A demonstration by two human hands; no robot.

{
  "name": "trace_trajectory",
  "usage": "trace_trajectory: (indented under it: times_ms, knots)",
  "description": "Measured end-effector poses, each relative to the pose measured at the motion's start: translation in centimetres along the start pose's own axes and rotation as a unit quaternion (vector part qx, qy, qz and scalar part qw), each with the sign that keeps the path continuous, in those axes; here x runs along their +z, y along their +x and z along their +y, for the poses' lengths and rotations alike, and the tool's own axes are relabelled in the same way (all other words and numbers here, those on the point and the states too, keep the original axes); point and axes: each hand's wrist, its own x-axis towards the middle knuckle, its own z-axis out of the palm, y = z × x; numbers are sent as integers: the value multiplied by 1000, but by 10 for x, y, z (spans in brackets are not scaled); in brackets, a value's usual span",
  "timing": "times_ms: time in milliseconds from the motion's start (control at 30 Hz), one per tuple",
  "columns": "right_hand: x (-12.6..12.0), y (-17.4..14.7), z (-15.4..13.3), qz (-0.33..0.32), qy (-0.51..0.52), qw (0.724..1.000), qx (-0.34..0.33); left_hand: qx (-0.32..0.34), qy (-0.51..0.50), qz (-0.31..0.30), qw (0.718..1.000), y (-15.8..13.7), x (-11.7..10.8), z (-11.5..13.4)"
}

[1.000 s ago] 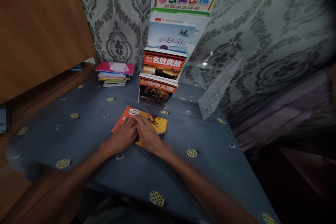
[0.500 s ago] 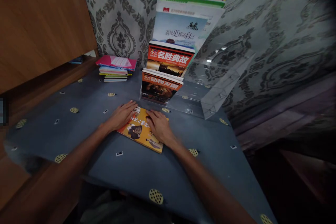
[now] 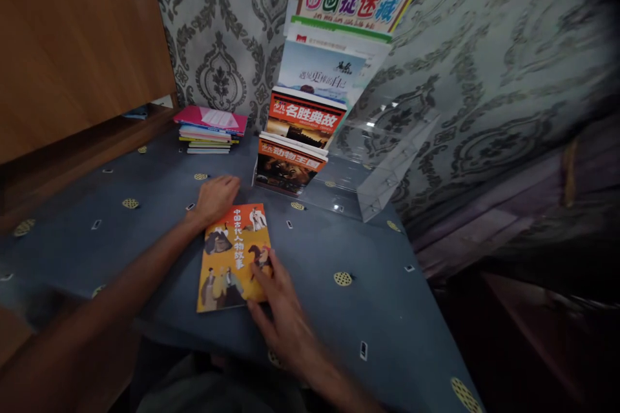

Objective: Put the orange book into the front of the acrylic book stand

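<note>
A paperback book (image 3: 232, 281) with an orange and yellow cover and white Chinese title lies flat on the cloth-covered table, its long side running roughly away from me. On its lower right part rests my right hand (image 3: 285, 316), the fingers apart on the cover and the thumb near the bottom edge. At the book's top left corner is my left hand (image 3: 217, 199), its fingers curled in and nothing visible in them. Just beyond, a clear tiered rack (image 3: 387, 174) holds upright books, with a lion-cover book (image 3: 287, 171) lowest at the front.
A stack of books (image 3: 210, 132) with a pink one on top sits at the back left. Beside it stands a wooden cabinet (image 3: 82, 45). Patterned wallpaper (image 3: 220, 77) lies behind the rack. The table's cloth (image 3: 378, 300) is blue-grey, its right edge dropping to a dark area.
The book has turned from slantwise to lengthwise and come nearer me, to the left. My right hand moved down toward me with it. My left hand slid off the cover and its fingers curled.
</note>
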Motion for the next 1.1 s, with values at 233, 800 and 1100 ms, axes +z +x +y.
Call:
trace_trajectory:
  times_ms: [233, 800, 1100]
  knots:
    - [-11, 36, -35, -46, -72, 995, -52, -91, -123, 88, 984, -28, -9, -10]
    - [15, 164, 25, -77, -79, 981, -158, -104, -161, 35, 981, -39, -2, -8]
    - [13, 173, 69, -57, -29, 993, -104, -58, -30, 1, 998, -40, -1, 0]
